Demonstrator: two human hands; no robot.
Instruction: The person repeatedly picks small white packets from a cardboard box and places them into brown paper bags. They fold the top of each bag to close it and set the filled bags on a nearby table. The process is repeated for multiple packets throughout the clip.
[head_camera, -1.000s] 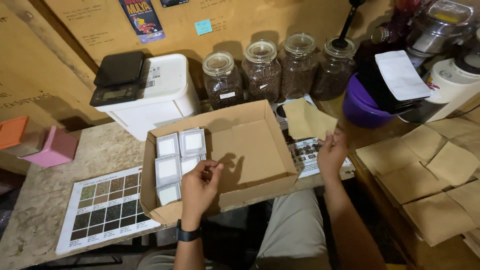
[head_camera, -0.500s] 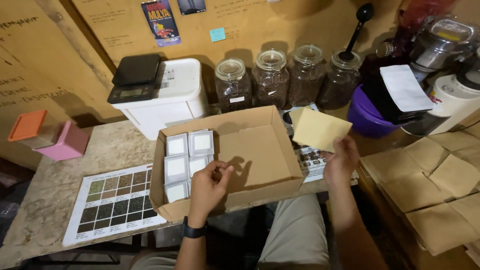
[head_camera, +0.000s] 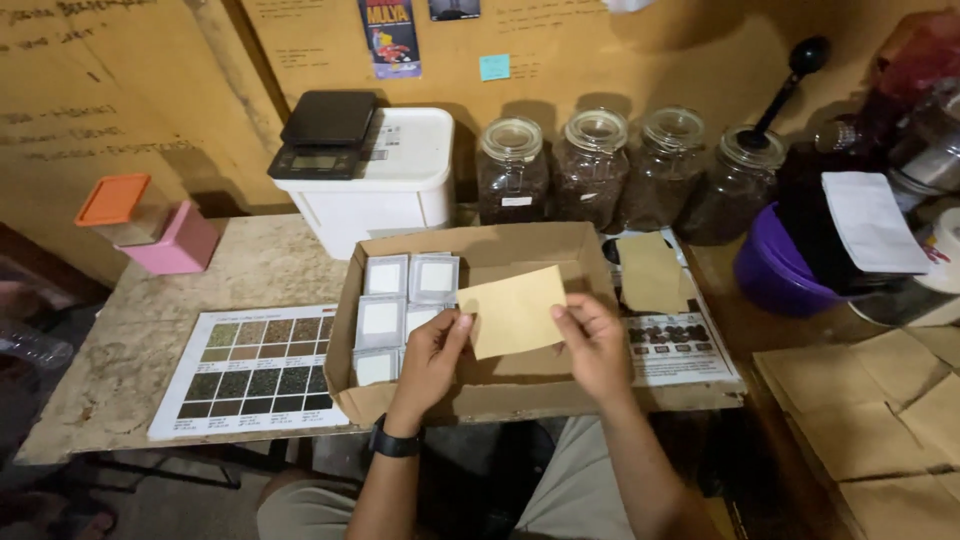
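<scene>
Tan paper pouch (head_camera: 513, 310) pinched betw. left hand (head_camera: 430, 355) & right hand (head_camera: 592, 340), over cardboard box (head_camera: 560, 385).

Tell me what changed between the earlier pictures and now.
The right hand carried the tan paper pouch from beside the cardboard box leftward to over it. The left hand, earlier empty inside the box, took hold of the pouch's left edge, so both hands now hold it. The white packets, the colour chart and the jars stayed put.
</scene>
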